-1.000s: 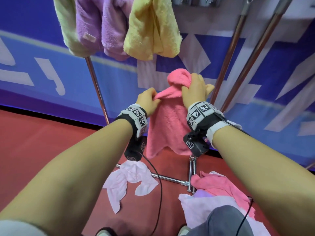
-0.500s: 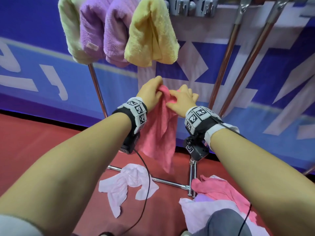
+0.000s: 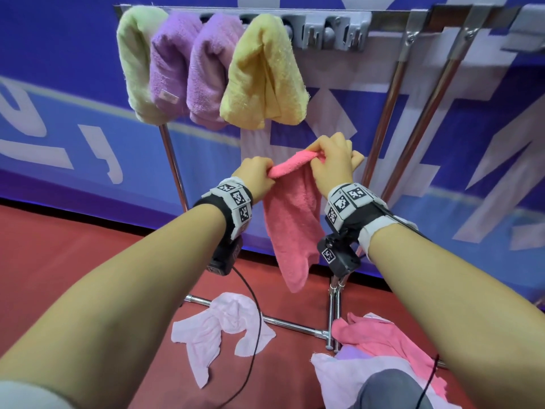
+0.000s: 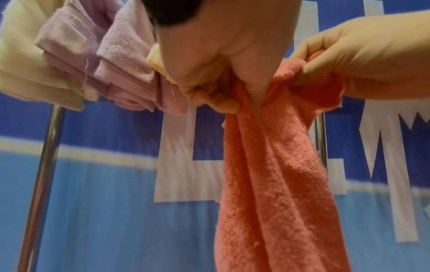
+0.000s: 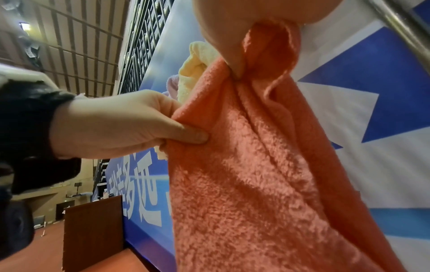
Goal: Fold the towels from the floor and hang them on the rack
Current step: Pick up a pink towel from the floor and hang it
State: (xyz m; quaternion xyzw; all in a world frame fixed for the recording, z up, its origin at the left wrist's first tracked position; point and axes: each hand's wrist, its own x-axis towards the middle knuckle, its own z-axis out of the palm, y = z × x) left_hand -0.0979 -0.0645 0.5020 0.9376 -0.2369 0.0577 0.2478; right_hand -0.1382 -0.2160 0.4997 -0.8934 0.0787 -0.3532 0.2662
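Fold step: pink terry towel (image 3: 292, 219) held up below the chrome towel rack (image 3: 389, 16).
Left hand (image 3: 256, 175) and right hand (image 3: 333, 162) fingers pinch its top edge; next, lift and drape it beside the folded yellow towel (image 3: 262, 81).

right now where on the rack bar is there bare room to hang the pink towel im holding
The bare stretch of the rack bar lies right of the yellow towel, up to the slanted struts. The left end is crowded: green towel, two purple towels and the yellow one hang side by side. Both the left hand and right hand grip the pink towel below that gap.
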